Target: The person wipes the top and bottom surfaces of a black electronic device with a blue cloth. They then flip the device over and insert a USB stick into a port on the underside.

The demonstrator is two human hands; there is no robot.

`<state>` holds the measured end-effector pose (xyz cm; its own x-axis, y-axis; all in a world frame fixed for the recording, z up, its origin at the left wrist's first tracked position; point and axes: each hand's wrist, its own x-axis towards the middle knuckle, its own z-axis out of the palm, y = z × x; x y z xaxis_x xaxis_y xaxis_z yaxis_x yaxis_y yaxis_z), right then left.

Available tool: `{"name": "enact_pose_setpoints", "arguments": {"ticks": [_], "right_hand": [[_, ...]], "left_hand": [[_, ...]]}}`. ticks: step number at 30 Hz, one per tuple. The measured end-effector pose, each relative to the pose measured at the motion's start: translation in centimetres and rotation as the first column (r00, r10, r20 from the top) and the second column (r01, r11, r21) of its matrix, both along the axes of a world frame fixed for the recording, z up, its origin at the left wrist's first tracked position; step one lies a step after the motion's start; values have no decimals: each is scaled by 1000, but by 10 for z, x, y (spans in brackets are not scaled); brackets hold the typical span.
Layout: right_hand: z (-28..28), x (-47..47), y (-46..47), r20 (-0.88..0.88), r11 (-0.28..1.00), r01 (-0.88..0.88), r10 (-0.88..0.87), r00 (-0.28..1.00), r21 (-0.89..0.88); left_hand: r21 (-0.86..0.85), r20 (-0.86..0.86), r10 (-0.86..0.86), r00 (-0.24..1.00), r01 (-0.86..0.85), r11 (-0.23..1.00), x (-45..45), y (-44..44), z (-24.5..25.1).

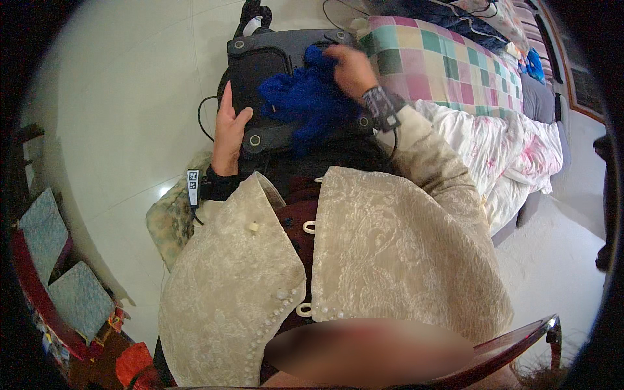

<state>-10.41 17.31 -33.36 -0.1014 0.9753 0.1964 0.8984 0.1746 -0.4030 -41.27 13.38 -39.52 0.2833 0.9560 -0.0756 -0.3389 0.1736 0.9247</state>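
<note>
A black board-like case with metal eyelets at its corners [243, 87] lies before me, over my lap. My left hand [230, 129] rests upright along its left edge, thumb and fingers apart. Across the case's middle and right part spreads a crumpled deep-blue fluffy cloth or yarn piece [312, 95]. My right hand [351, 68], slightly blurred, pinches the upper end of this blue piece near the case's top right corner. A dark band with a small device is strapped on the right wrist. Beside my left wrist hangs a small device with a printed code [193, 187].
On the right is a bed with a checked cover [438, 63] and a crumpled floral white quilt [497, 141]. Pale floor tiles [131, 97] extend to the left. Two patterned cushioned seats or pads [83, 297] stand at lower left. A black cable loops beside the case.
</note>
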Motion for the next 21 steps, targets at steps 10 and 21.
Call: {"name": "enact_pose_setpoints", "arguments": {"ticks": [10, 21], "right_hand": [[-26, -58, 79, 480, 997, 40, -4, 877, -63], [20, -59, 20, 6, 982, -174, 174, 985, 73]], "left_hand": [[36, 18, 17, 1000, -17, 999, 1, 5, -10], [58, 12, 39, 999, -39, 998, 5, 5, -16]]}}
